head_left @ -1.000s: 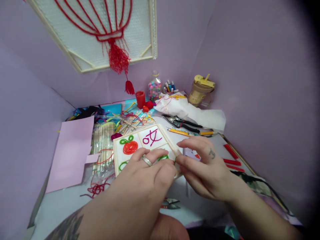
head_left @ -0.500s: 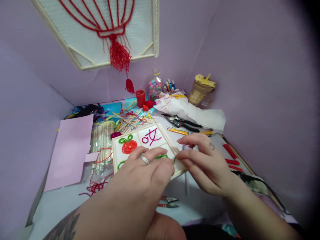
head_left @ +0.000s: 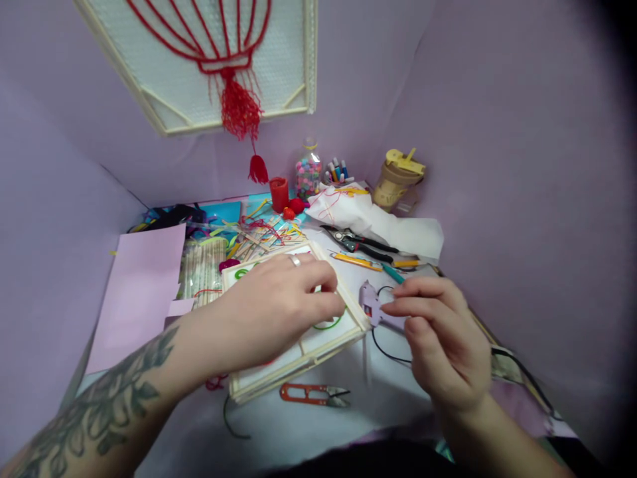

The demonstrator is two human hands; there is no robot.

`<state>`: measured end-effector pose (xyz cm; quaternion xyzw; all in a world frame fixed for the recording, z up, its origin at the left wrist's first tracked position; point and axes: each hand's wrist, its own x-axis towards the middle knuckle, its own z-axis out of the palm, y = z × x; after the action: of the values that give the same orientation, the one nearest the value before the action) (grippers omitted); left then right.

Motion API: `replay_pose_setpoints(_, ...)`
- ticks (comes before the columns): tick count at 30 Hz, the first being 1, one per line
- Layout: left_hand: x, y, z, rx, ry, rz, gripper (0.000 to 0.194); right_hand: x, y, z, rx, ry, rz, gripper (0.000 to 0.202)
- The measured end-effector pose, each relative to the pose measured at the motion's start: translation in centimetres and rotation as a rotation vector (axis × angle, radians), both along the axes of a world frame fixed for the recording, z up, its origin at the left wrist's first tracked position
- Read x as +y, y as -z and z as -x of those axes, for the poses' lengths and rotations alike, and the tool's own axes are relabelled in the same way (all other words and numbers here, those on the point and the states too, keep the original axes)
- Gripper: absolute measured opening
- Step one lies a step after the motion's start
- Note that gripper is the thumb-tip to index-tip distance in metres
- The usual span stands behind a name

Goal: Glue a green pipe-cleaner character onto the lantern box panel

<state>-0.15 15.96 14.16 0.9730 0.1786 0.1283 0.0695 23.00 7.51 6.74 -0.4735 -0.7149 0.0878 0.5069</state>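
Observation:
My left hand (head_left: 279, 305) lies over a wooden-framed white panel (head_left: 353, 312), its fingers curled down and closed. Their tips are hidden, so what they hold, if anything, cannot be made out. Just below the thumb a curve of green yarn (head_left: 332, 323) shows on the panel. Most of the panel's yarn pictures are covered by the hand. To the right, my right hand (head_left: 442, 338) hovers with fingers apart and nothing visible in them. Its fingertips are beside a lilac glue gun (head_left: 369, 299) lying on the table.
Orange thread snips (head_left: 311, 394) lie in front of the panel, near a dark green strand (head_left: 229, 421). Behind are black-handled pliers (head_left: 355, 243), a yellow cutter (head_left: 355, 261), a red candle (head_left: 279, 194) and a jar of pompoms (head_left: 309, 174). Pink card (head_left: 139, 292) stands left.
My left hand has moved up across the panel, and the panel has tilted or shifted nearer. My right hand has drawn away to the right, uncovering the glue gun.

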Motion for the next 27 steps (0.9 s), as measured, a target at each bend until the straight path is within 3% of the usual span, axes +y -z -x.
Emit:
replay_pose_setpoints(3,1.6,-0.1,-0.7,0.076,0.136,0.014,0.036,-0.8,1.5,-0.2,0.079,0.021,0.037,0.020)
replay_pose_setpoints(6,2.6,-0.2,-1.4,0.113,0.195,0.020,0.036,-1.2,2.4,-0.3,0.131,0.026,0.051,0.019)
replay_pose_setpoints(20,3.6,0.3,-2.2,0.147,0.228,0.114,0.033,-1.4,3.3,-1.0,0.151,0.057,0.056,0.016)
replay_pose_setpoints(27,3.8,0.5,-2.3,0.140,0.198,0.250,0.027,-1.6,3.6,-1.2,0.140,0.080,0.058,0.015)
